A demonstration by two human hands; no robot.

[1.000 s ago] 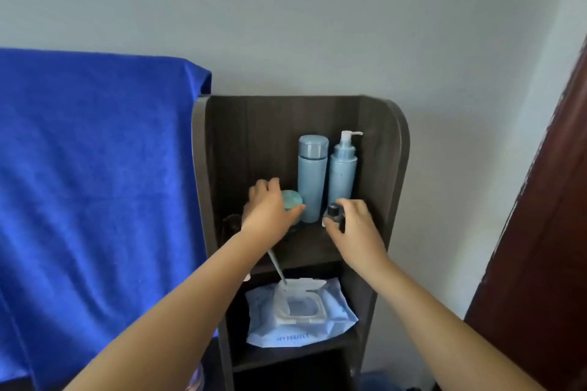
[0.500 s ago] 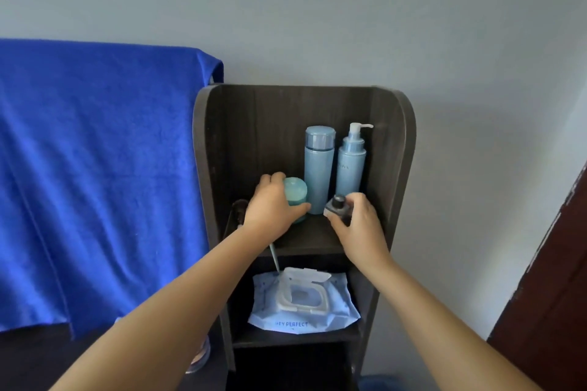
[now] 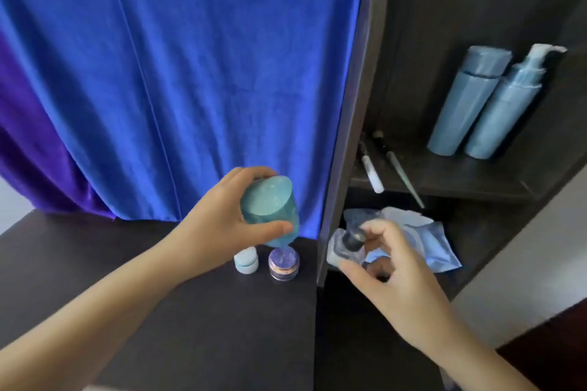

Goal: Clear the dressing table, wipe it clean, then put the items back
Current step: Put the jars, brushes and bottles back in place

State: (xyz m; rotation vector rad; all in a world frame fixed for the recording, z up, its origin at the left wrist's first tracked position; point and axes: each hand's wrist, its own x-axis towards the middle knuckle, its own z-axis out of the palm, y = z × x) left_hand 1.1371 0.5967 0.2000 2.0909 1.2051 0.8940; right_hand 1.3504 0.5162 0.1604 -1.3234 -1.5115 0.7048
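My left hand (image 3: 219, 225) grips a teal jar (image 3: 271, 209), tilted, just above the dark dressing table (image 3: 197, 320). Below it stand a small pale blue jar (image 3: 246, 260) and a small purple jar (image 3: 283, 263) on the tabletop. My right hand (image 3: 390, 270) holds a small clear bottle with a dark cap (image 3: 344, 247) beside the shelf unit's side panel (image 3: 344, 143). A tall blue bottle (image 3: 463, 101) and a blue pump bottle (image 3: 505, 105) stand on the upper shelf.
Two thin applicators (image 3: 386, 162) lie at the left of the upper shelf. A wet-wipe pack (image 3: 425, 244) lies on the lower shelf behind my right hand. A blue cloth (image 3: 178, 73) hangs behind the tabletop, reaching its back edge. A pale wall is at right.
Both hands have lifted their items off the upper shelf and come down and left; the teal jar now hovers over the tabletop. My view has dropped and turned left.
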